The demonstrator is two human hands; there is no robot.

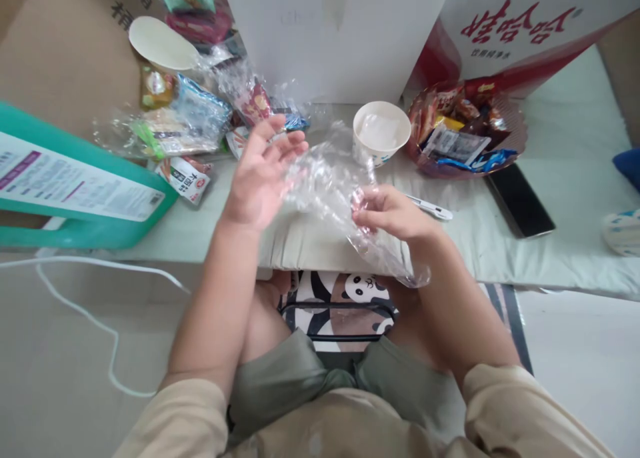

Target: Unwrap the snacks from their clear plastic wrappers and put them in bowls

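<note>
A crumpled see-through plastic bag [325, 185] stretches between my two hands above the green-grey cloth. My right hand [393, 211] pinches the bag, and a loose end of it hangs below the fingers. My left hand [263, 171] is raised with its palm up and fingers apart, at the bag's left side; whether it touches the film I cannot tell. Just behind the bag stands a white paper cup [383, 128] with something pale and translucent inside. A white pen-like object [430, 208] lies beside my right hand, partly hidden by it.
A pink see-through bowl [467, 165] of wrapped snacks sits at the right, with a black phone [520, 201] in front. Several snack packets [185, 178] lie at the left near a teal jug [145, 225]. White boxes [335, 38] stand behind. A white cable [115, 338] hangs at the left.
</note>
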